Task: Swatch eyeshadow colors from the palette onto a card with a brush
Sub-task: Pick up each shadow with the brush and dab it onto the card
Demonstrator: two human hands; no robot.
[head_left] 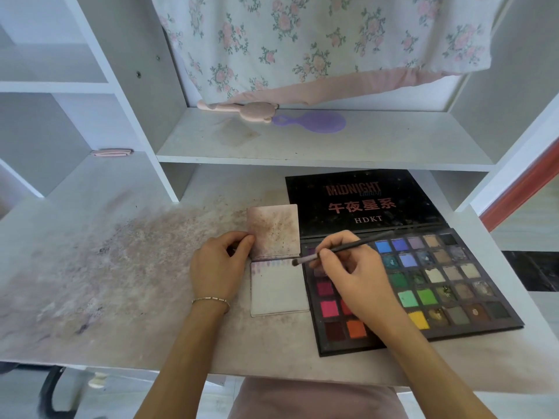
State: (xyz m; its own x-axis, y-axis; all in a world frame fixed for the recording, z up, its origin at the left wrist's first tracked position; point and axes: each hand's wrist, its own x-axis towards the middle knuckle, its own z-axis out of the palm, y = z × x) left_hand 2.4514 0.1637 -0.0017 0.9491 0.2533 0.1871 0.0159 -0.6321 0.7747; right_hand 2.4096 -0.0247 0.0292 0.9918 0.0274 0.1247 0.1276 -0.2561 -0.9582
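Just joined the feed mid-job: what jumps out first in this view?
The open eyeshadow palette on the right, its bright pans under a black lid. Beside it, the right hand holds a brush with its tip at the top edge of the white card, where purple swatches line up. The left hand pinches the stained upper card.

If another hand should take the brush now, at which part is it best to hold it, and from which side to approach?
Probably the bare dark handle end of the brush, approached from above the palette on the far right. The right hand pinches it near the bristles, whose tip sits at the card edge; the handle slopes up and right, free of everything.
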